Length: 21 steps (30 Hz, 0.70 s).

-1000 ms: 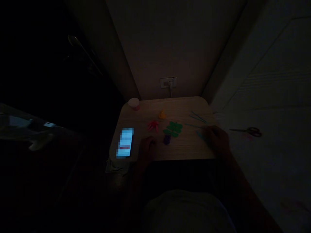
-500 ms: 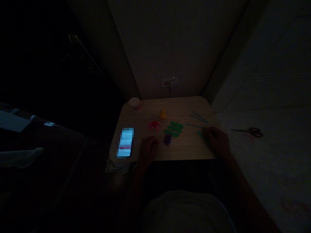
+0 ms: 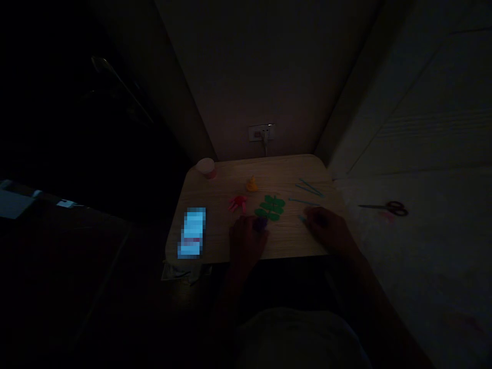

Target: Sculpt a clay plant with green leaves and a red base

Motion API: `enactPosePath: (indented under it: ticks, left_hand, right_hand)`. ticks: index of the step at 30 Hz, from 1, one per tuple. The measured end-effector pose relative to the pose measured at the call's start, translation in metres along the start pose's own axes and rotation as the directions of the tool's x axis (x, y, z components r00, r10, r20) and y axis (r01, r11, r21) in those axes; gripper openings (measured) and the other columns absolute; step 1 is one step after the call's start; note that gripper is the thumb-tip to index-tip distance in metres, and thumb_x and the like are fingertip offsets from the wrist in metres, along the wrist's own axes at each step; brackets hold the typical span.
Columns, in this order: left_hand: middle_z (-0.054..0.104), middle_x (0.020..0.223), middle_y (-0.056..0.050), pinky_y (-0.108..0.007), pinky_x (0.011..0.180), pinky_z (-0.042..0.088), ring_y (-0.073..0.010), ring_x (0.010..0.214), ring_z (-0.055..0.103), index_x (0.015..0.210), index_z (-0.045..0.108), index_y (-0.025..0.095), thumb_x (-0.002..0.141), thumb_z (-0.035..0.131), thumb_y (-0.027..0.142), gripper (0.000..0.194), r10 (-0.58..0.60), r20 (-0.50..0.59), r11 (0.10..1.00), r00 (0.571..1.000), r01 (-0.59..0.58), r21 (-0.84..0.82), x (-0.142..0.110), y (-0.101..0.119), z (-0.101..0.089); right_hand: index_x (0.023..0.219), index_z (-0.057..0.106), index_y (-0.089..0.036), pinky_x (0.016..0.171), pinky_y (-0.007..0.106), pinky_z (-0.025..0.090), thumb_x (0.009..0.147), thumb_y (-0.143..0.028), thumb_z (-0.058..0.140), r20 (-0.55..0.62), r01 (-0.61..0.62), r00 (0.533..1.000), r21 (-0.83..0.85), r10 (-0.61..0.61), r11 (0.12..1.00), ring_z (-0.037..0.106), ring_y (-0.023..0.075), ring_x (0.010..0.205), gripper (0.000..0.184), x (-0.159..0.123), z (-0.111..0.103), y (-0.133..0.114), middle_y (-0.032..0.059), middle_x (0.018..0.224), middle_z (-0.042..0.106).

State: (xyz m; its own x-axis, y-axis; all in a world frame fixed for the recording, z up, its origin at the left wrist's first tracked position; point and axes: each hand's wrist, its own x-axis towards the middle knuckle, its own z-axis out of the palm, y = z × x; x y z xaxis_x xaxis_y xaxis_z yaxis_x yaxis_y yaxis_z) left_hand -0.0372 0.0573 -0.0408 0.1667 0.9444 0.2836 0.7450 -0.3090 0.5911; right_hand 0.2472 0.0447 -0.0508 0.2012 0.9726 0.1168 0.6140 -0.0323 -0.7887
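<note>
Dim light leaves the finger detail weak. My left hand (image 3: 246,240) is closed around a small purple bumpy cluster (image 3: 260,224), its fingers at the cluster's left and thumb below it. Just beyond lies a flat green leaf spray (image 3: 272,206) with several leaflets. My right hand (image 3: 325,225) is curled at the table's right side, and the tip of a teal piece (image 3: 302,218) sticks out from its fingers. Thin teal sticks (image 3: 310,187) lie past that hand. A red piece with pink prongs (image 3: 238,203) and a small orange-yellow swirled piece (image 3: 251,184) lie farther left.
A lit phone (image 3: 192,232) lies at the left of the wooden table (image 3: 226,179). A paper cup (image 3: 206,168) stands at the back left corner. Scissors (image 3: 384,207) lie off the table to the right. A wall socket (image 3: 262,133) holds a plug.
My left hand has moved right, onto the purple cluster, and closed around it. My right hand, with the teal piece, has shifted slightly left. The whole view has tilted a little.
</note>
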Motion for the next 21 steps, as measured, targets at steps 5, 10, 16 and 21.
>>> enactPosePath:
  ticks: [5, 10, 16, 21]
  left_hand:
    - [0.071, 0.111, -0.011, -0.049, 0.098, 0.050, -0.0327, 0.108, 0.067, 0.111, 0.064, 0.023, 0.083, 0.079, 0.025, 0.032, -0.005, -0.017, 0.999, 1.000, 0.005, -0.039, 0.001, -0.005, 0.003]
    - [0.068, 0.118, -0.011, -0.043, 0.094, 0.053, -0.0282, 0.103, 0.066, 0.124, 0.060, 0.022, 0.084, 0.082, 0.036, 0.047, -0.020, -0.099, 0.985, 0.995, 0.002, -0.175, 0.008, -0.009, -0.008]
    - [0.066, 0.119, -0.014, -0.048, 0.102, 0.049, -0.0318, 0.112, 0.062, 0.116, 0.069, 0.021, 0.098, 0.063, 0.029, 0.021, -0.001, -0.272, 0.999, 0.962, -0.009, -0.037, 0.058, -0.028, -0.031]
    - [0.067, 0.115, -0.017, -0.053, 0.102, 0.045, -0.0376, 0.113, 0.060, 0.092, 0.069, 0.020, 0.091, 0.066, 0.026, 0.007, -0.067, -0.095, 0.984, 0.993, 0.081, 0.157, 0.089, -0.047, -0.026]
  right_hand:
    - [0.102, 0.077, -0.024, 0.078, 0.043, 0.057, 0.083, -0.043, 0.072, 0.002, 0.020, 1.000, -0.034, -0.020, 0.999, 0.074, 0.0286, 0.084, 0.027, 0.004, 0.006, 0.001, 0.0089, 0.096, 0.081]
    - [0.101, 0.076, -0.023, 0.078, 0.042, 0.056, 0.089, -0.048, 0.070, -0.028, 0.051, 0.998, -0.016, -0.052, 0.999, 0.072, 0.0278, 0.082, 0.028, 0.005, 0.012, -0.007, 0.0094, 0.094, 0.079]
    - [0.104, 0.076, -0.021, 0.077, 0.040, 0.056, 0.093, -0.051, 0.067, -0.138, 0.014, 0.990, 0.073, -0.004, 0.997, 0.071, 0.0274, 0.083, 0.034, 0.003, 0.014, -0.009, 0.0107, 0.098, 0.080]
    - [0.100, 0.075, -0.022, 0.080, 0.041, 0.057, 0.093, -0.051, 0.066, -0.126, 0.016, 0.992, 0.108, -0.002, 0.994, 0.072, 0.0274, 0.085, 0.032, 0.003, 0.014, -0.009, 0.0101, 0.098, 0.081]
